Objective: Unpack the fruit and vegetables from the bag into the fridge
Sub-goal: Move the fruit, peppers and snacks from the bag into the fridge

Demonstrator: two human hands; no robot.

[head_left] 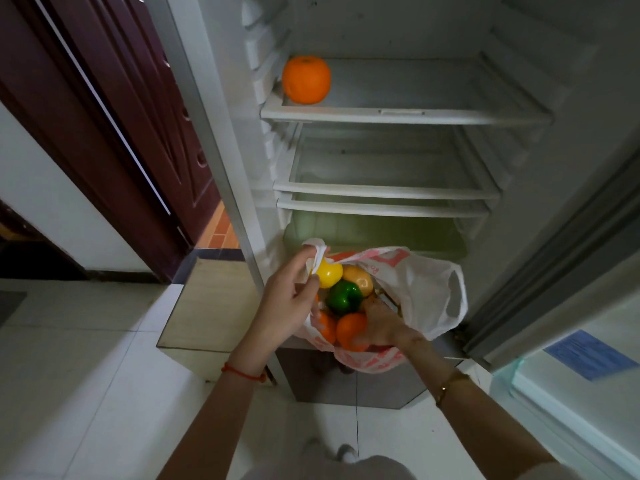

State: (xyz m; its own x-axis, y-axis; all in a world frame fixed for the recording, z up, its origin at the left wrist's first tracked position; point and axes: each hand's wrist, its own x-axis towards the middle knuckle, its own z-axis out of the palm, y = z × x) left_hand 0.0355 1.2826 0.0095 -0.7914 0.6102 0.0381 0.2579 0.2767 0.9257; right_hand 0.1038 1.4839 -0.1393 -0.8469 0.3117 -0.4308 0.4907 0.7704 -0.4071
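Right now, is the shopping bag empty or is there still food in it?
Still food inside. The bag holds a green pepper, a yellow one and oranges. Only one orange sits on the fridge shelf.

An orange fruit (306, 80) sits at the left end of the fridge's top shelf (398, 116). Below the shelves, the open white-and-red plastic bag (426, 292) holds a yellow fruit (329, 273), a green pepper (344, 296) and more oranges (350, 329).

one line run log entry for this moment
left hand holds bag handle | right hand in bag | orange on top shelf
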